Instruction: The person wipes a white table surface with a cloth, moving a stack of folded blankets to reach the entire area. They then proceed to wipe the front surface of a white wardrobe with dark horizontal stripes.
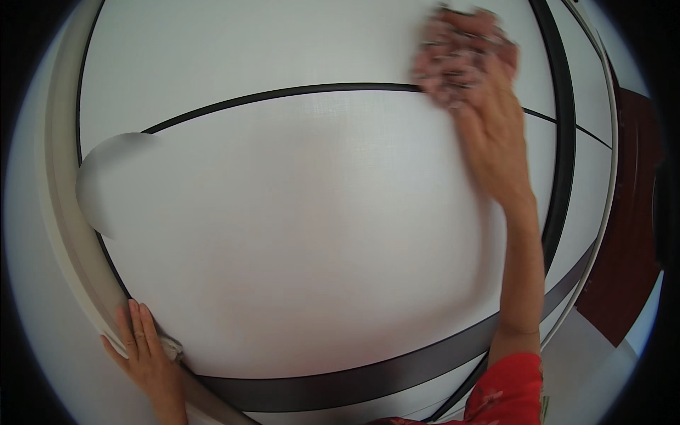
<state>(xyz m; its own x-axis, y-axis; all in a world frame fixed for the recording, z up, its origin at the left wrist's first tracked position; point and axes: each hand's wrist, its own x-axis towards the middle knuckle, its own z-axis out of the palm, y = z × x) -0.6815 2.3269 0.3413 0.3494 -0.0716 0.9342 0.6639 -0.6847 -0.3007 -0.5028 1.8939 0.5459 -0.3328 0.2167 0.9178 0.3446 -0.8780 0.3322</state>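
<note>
My right hand (492, 134) presses a bunched pink cloth with a dark pattern (464, 53) against a large white panel (304, 227). The cloth lies over a thin black strip near the panel's upper right, and both cloth and fingers are smeared by motion. Down at the lower left, my left hand (149, 354) rests flat on the beige frame (85, 234) with its fingers stretched out. Beside that hand sits a small pale, crumpled-looking piece (171, 347); its kind is unclear, and the hand partly hides it.
A thick black upright (565, 142) borders the panel on the right. Along the bottom runs a wide dark band (340, 389). At the panel's left edge there is a rounded grey-white shape (117, 180). Beyond the right edge stands a dark red-brown surface (630, 212).
</note>
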